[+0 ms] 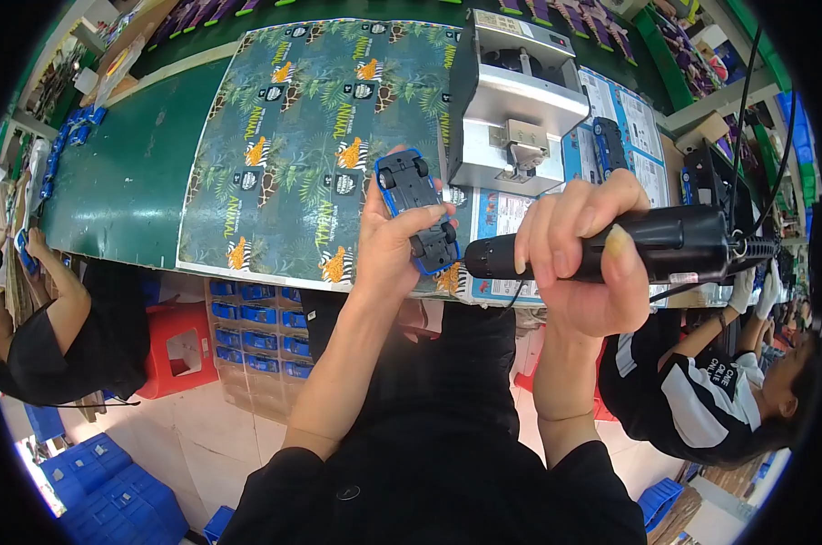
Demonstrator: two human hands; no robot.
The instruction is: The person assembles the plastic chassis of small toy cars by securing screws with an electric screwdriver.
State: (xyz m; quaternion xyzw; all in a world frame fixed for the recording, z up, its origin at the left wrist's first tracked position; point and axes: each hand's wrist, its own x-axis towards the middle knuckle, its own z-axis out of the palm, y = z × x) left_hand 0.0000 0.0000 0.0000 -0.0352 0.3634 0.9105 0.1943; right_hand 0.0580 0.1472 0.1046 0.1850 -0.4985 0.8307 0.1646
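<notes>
One blue toy car (409, 186) is pinched underside-up by the left hand (385, 243) above the patterned sheet (288, 195), and a black handheld tool (679, 238) is gripped by the curled right hand (565, 245).

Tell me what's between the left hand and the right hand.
In the head view, the lower end of the blue toy car and the black power tool's nose; whether they touch, I can't tell.

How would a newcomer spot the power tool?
Find the silver machine on the workbench. Nearer the person, the right hand grips the power tool. Its thick black barrel sets it apart from the blue-edged toy car in the left hand.
</notes>
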